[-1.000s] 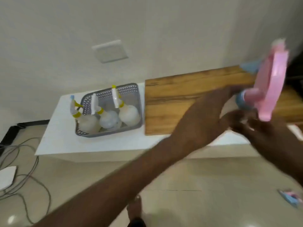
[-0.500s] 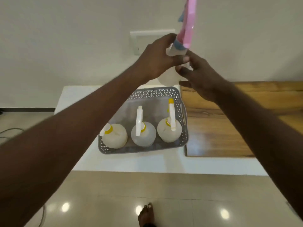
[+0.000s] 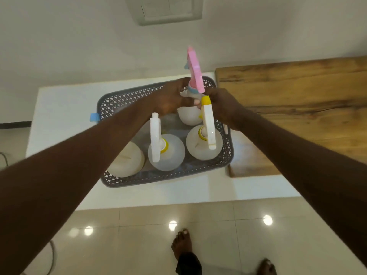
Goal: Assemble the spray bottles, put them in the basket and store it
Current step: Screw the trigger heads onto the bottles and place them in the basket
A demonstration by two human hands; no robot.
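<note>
A grey perforated basket [image 3: 127, 97] stands on a white table [image 3: 59, 108]. Along its near side sit three round translucent bottles [image 3: 168, 157], two showing white trigger heads with yellow collars [image 3: 207, 124]; my left forearm covers the top of the left one. Both hands hold a fourth bottle [image 3: 188, 116] with a pink trigger head [image 3: 195, 72] at the basket's far right corner, its body down inside the basket. My left hand [image 3: 170, 100] grips its neck from the left. My right hand [image 3: 222, 108] closes on it from the right.
A wooden board [image 3: 297, 108] lies on the table right of the basket. A small blue piece [image 3: 94, 117] sits at the basket's left rim. A wall plate [image 3: 166, 8] is on the wall behind. My bare feet [image 3: 181, 247] stand on glossy floor tiles; a cable lies at left.
Both hands carried the pink-headed bottle from above the wooden board leftward and down into the basket's far right corner. The view tilted down over the basket.
</note>
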